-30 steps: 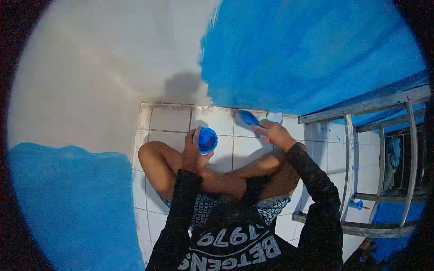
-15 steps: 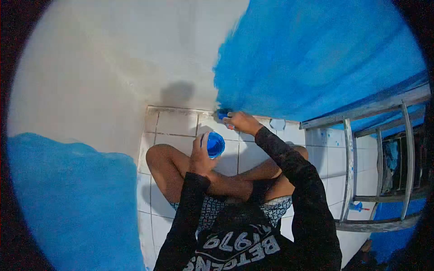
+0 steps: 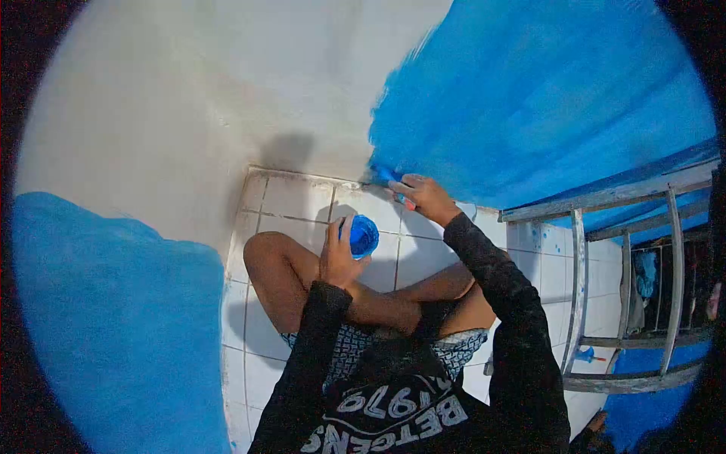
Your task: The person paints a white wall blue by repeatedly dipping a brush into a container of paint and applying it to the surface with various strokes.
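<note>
My left hand is wrapped round a small cup of blue paint, held above my crossed legs with its mouth facing up. In my right hand is a paintbrush, gripped by its handle, part of which shows reddish below my fingers. The blue-coated bristles touch the foot of the wall, at the lower left edge of the blue painted area. White bare wall lies to the left of that edge.
A wooden ladder stands at the right. Behind it a blue-stained brush or tool lies on the floor. White floor tiles meet the wall, with blue drips at the right. The left wall is blue on its lower part.
My right hand and the brush have moved a little right and up along the wall's foot. My left hand and the cup have barely shifted. The view has tilted slightly.
</note>
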`<state>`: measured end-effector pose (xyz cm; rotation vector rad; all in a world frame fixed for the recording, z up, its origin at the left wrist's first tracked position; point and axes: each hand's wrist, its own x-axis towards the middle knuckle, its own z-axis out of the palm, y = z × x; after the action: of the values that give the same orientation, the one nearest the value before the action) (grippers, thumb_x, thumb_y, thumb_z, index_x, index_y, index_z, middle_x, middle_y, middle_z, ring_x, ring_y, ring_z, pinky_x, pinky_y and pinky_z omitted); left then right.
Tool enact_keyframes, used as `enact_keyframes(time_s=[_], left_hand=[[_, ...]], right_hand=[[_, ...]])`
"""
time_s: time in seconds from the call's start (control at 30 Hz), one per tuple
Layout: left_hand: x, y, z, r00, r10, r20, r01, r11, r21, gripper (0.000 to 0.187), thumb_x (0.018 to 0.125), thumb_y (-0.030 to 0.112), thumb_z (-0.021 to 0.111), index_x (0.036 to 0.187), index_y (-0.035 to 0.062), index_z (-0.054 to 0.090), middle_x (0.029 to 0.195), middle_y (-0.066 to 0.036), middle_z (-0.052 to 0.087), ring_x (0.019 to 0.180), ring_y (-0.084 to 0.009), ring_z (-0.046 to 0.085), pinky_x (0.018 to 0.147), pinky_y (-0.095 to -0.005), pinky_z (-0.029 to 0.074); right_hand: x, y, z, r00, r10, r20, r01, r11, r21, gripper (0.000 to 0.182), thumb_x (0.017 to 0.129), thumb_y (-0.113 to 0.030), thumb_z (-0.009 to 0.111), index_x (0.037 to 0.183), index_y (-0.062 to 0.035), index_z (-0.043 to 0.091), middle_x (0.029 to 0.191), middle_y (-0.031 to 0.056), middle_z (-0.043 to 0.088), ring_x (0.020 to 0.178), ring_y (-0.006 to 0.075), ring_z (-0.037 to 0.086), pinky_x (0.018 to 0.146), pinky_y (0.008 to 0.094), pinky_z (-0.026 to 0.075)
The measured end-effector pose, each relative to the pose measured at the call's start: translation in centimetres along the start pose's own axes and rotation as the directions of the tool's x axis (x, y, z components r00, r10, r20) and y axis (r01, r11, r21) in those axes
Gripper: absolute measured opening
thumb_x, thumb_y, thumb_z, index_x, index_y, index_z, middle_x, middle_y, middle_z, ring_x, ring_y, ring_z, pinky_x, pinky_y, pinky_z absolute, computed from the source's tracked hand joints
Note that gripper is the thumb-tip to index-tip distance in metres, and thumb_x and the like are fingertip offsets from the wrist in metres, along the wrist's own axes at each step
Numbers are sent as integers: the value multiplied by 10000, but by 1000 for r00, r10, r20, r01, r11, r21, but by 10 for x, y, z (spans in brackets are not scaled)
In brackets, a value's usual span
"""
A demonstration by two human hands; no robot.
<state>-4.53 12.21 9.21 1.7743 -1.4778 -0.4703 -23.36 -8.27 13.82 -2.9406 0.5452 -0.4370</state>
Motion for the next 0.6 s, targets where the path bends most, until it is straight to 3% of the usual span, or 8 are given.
enact_keyframes(time_s=[0.07, 0.17, 0.23, 0.33, 0.37, 0.43, 0.5, 0.6], left_hand=[[0, 5, -4, 999, -41, 32, 40, 999, 10, 922, 613, 160, 848, 1419, 89, 407, 1360, -189, 430, 1261, -411, 452, 1038, -474, 434], [-3, -6, 4, 1000, 3, -7, -3, 999, -41, 939, 604, 159, 855, 1424, 99, 402, 1368, -190, 427, 1272, -413, 446, 1036, -468, 435], [-4, -6, 4, 1000, -5, -2, 5, 999, -36, 945, 601, 156, 856, 1427, 101, 399, 1370, -190, 427, 1275, -412, 443, 1036, -470, 434], [-2, -9, 9, 1000, 16, -22, -16, 1000, 1, 955, 596, 150, 860, 1429, 105, 395, 1367, -189, 426, 1275, -409, 441, 1035, -473, 432], [-2, -11, 11, 999, 35, -37, -33, 999, 36, 959, 594, 147, 861, 1430, 107, 394, 1362, -187, 426, 1272, -408, 442, 1034, -473, 432], [-1, -1, 3, 999, 36, -31, -36, 999, 11, 958, 594, 144, 862, 1429, 108, 394, 1357, -188, 427, 1266, -409, 445, 1034, -472, 432], [-2, 0, 0, 999, 36, -19, -36, 999, -4, 957, 593, 140, 862, 1427, 109, 394, 1352, -188, 427, 1260, -409, 449, 1034, -472, 432], [-2, -2, 0, 999, -8, 42, 9, 999, -37, 1008, 553, 167, 878, 1430, 76, 390, 1388, -236, 408, 1286, -449, 421, 1079, -491, 390]], right_hand=[[4, -9, -28, 996, -5, -93, 8, 1000, 26, 481, 749, -101, 702, 1223, -123, 626, 913, 102, 630, 841, 311, 639, 697, 429, 519], [9, -24, -62, 976, -5, -219, 0, 1000, -22, 404, 763, -109, 694, 1164, -110, 641, 855, 94, 619, 780, 295, 639, 651, 397, 515], [9, -38, -76, 981, 44, -190, -47, 999, -11, 350, 777, -115, 681, 1125, -103, 652, 813, 96, 610, 744, 294, 635, 628, 391, 513], [5, -39, -77, 1000, 10, 21, -13, 991, 131, 387, 736, -48, 697, 1116, -114, 657, 830, 107, 629, 772, 325, 645, 668, 428, 525], [4, -39, -68, 1000, 6, 17, -8, 992, 124, 387, 736, -48, 697, 1116, -114, 657, 830, 107, 629, 772, 325, 645, 668, 428, 525], [2, -35, -38, 981, 35, 192, -63, 988, 142, 411, 789, -141, 686, 1195, -114, 627, 997, 142, 645, 937, 377, 635, 827, 478, 522], [4, -28, -14, 987, 53, 152, -72, 990, 120, 349, 847, -175, 654, 1188, -109, 628, 1059, 135, 635, 950, 380, 632, 857, 475, 510], [14, -19, 6, 954, 135, 266, -172, 978, 118, 328, 895, -212, 621, 1206, -108, 624, 1079, 136, 634, 962, 381, 628, 882, 487, 498]])
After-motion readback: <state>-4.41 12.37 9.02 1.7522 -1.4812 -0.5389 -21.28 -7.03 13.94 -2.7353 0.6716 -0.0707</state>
